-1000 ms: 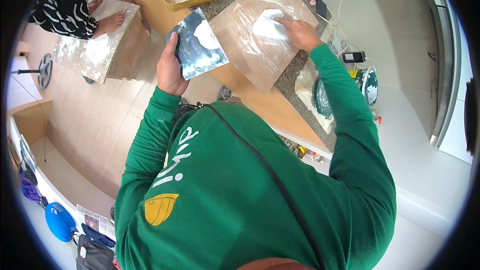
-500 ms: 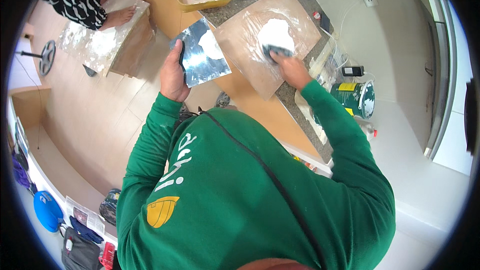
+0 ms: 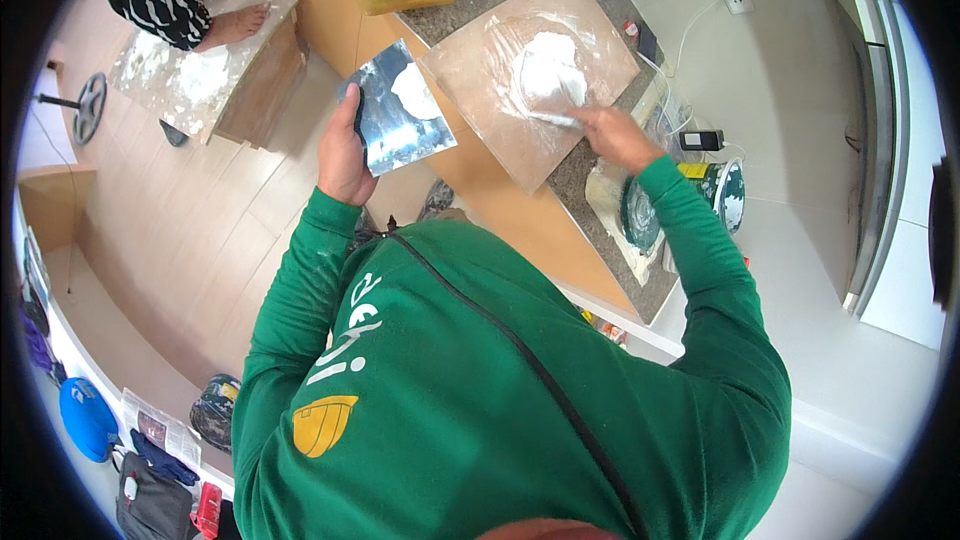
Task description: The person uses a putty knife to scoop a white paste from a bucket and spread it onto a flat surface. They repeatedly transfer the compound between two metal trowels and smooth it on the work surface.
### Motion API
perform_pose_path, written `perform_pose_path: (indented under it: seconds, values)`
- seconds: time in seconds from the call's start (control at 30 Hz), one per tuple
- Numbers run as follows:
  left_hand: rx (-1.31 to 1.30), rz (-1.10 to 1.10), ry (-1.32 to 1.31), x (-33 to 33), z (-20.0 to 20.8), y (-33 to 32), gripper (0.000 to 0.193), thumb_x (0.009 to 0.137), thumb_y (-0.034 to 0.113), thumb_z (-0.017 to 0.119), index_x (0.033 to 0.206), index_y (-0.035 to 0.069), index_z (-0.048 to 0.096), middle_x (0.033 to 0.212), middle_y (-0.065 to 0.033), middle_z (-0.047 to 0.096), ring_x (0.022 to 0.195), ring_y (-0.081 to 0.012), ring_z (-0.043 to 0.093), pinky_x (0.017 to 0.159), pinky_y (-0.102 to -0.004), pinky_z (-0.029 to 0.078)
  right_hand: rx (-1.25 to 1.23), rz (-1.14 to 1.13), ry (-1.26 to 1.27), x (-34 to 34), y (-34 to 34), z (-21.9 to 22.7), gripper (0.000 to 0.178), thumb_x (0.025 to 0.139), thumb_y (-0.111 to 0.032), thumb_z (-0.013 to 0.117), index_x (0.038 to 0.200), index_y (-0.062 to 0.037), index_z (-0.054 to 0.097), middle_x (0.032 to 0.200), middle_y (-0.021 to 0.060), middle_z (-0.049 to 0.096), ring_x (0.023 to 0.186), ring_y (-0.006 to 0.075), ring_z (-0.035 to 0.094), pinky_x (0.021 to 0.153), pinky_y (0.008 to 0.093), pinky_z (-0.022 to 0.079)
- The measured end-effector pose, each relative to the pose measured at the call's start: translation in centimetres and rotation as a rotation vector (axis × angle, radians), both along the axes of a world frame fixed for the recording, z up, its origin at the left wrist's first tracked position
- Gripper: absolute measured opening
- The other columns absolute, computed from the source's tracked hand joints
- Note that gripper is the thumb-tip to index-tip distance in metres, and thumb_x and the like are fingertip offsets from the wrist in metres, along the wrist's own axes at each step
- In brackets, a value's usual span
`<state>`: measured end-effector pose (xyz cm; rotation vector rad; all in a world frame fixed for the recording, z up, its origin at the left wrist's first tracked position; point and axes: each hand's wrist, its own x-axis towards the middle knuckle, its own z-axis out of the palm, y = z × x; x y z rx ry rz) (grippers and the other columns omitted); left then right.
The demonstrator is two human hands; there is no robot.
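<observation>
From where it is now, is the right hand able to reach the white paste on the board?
Probably yes. The right hand is already over the board, its narrow tool on the edge of the white paste. Nothing lies between them. The left hand holds a metal plate off to the side.

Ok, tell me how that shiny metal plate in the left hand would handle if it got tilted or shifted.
The metal plate looks thin, flat and stiff, so it probably would not flop. The left hand grips it only at one edge, which suggests it is fairly light. The dab of white paste on its glossy face might slide if tilted steeply, though it looks thick enough to cling.
</observation>
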<state>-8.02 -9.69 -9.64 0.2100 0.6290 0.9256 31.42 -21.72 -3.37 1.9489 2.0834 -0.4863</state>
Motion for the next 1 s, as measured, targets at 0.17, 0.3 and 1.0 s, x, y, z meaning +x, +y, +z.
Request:
perform_pose_path:
  seconds: [0.17,0.3,1.0]
  values:
    - [0.032,-0.110,0.033,-0.8,-0.6,-0.3,0.041,0.109,0.034,0.048,0.131,0.000,0.058,0.119,-0.0106,0.071,0.102,-0.0216,0.072,0.093,-0.0381,0.058,0.239,-0.158,-0.014,-0.8,5.9,-0.5,0.054,0.089,-0.001,0.049,0.140,-0.0157,0.060,0.132,0.0224,0.064,0.112,0.0420,0.066,0.099,0.0478,0.053]
    - [0.017,-0.078,0.083,-1.2,0.1,-0.5,0.041,0.108,0.034,0.049,0.130,0.000,0.059,0.118,-0.0105,0.071,0.101,-0.0215,0.072,0.091,-0.0377,0.058,0.357,-0.010,0.070,-2.7,-0.3,-6.2,0.057,0.089,-0.002,0.054,0.143,-0.0161,0.057,0.130,0.0225,0.065,0.104,0.0426,0.068,0.095,0.0479,0.055]
    - [0.033,-0.206,-0.039,2.5,-0.9,-1.6,0.042,0.108,0.037,0.051,0.130,0.003,0.059,0.118,-0.0095,0.071,0.103,-0.0205,0.071,0.094,-0.0386,0.058,0.170,-0.192,0.284,-3.6,-2.3,2.2,0.044,0.094,-0.004,0.053,0.137,-0.0110,0.062,0.112,0.0285,0.068,0.104,0.0463,0.065,0.090,0.0483,0.053]
